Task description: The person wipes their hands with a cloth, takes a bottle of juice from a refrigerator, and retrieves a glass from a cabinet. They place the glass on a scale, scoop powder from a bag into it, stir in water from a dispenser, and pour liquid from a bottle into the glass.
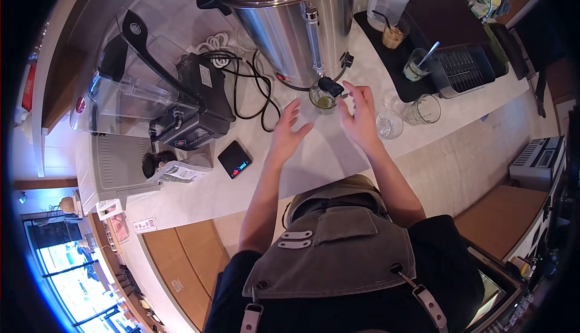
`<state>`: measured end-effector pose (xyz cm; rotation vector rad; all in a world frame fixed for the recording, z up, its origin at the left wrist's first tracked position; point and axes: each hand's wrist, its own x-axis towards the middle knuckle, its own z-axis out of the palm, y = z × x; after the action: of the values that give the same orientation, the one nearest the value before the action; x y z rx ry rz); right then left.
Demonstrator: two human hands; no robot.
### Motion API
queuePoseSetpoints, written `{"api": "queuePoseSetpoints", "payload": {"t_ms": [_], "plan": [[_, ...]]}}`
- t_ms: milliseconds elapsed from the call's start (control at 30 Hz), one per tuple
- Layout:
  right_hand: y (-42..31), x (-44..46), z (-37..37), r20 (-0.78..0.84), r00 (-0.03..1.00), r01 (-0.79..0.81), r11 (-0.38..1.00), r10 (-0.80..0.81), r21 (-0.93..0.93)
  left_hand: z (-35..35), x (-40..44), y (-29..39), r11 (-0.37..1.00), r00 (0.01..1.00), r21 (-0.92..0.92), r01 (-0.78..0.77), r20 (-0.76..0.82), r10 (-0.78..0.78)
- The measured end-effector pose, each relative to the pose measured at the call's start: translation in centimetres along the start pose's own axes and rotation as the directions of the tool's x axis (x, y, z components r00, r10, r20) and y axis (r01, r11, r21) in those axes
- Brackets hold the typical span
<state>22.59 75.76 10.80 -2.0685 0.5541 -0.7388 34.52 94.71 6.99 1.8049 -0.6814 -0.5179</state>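
Beneath the black tap (330,86) of a large steel urn (290,31) stands a glass (323,98) with some green liquid in the bottom. My left hand (290,135) hovers over the counter to the left of the glass, fingers apart and nothing in them. Just right of the glass and tap is my right hand (361,117), its thumb and index finger spread. A thin piece shows by these fingertips; whether they touch it or the tap, I cannot tell.
Two clear glasses (423,110) stand right of my right hand. Farther back, a black mat (386,61) bears two drinks beside a dark machine (444,25). On the left are a digital scale (234,159), a blender (187,103) and loose black cables (241,91).
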Motion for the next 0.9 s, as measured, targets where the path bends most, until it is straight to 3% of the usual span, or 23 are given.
{"api": "queuePoseSetpoints", "payload": {"t_ms": [33,133,200,300,400,500,600,700,800,900], "plan": [[-0.3,0.2,-0.4,0.011,0.998,-0.062,0.998,0.062,-0.033,1.4,1.1,0.3,0.999,1.000,-0.031,0.010,0.009,-0.010],[0.1,0.8,-0.6,0.083,0.995,0.065,0.986,-0.053,-0.153,4.0,3.1,0.5,0.995,0.999,-0.095,0.031,0.024,-0.029],[-0.1,0.9,-1.0,0.047,0.989,0.144,0.973,-0.138,-0.180,4.8,3.7,0.5,0.993,0.999,-0.107,0.041,0.008,-0.040],[-0.5,0.6,-1.9,0.021,0.976,0.218,0.961,-0.218,-0.172,5.3,2.9,0.8,0.973,0.965,0.158,-0.167,-0.178,0.195],[-0.6,1.1,-2.4,-0.006,0.958,0.283,0.947,-0.287,-0.150,3.6,2.2,6.8,0.825,0.807,0.334,-0.456,-0.235,0.542],[-0.5,1.2,-2.2,0.005,0.948,0.315,0.932,-0.320,-0.181,2.1,4.1,9.2,0.635,0.670,0.402,-0.660,-0.066,0.739],[-0.9,1.3,-2.4,0.035,0.951,0.309,0.930,-0.309,-0.198,1.5,5.7,9.3,0.601,0.625,0.341,-0.723,-0.050,0.779],[-0.9,1.1,-2.4,0.048,0.954,0.298,0.935,-0.295,-0.190,1.3,6.0,10.4,0.753,0.732,0.280,-0.596,-0.195,0.652],[-1.1,1.1,-2.5,0.050,0.954,0.301,0.936,-0.296,-0.183,1.3,6.7,10.0,0.908,0.855,0.105,-0.406,-0.308,0.418],[-1.1,1.1,-2.7,0.050,0.954,0.301,0.936,-0.296,-0.181,1.3,6.9,9.8,0.944,0.891,0.017,-0.330,-0.325,0.318]]}}
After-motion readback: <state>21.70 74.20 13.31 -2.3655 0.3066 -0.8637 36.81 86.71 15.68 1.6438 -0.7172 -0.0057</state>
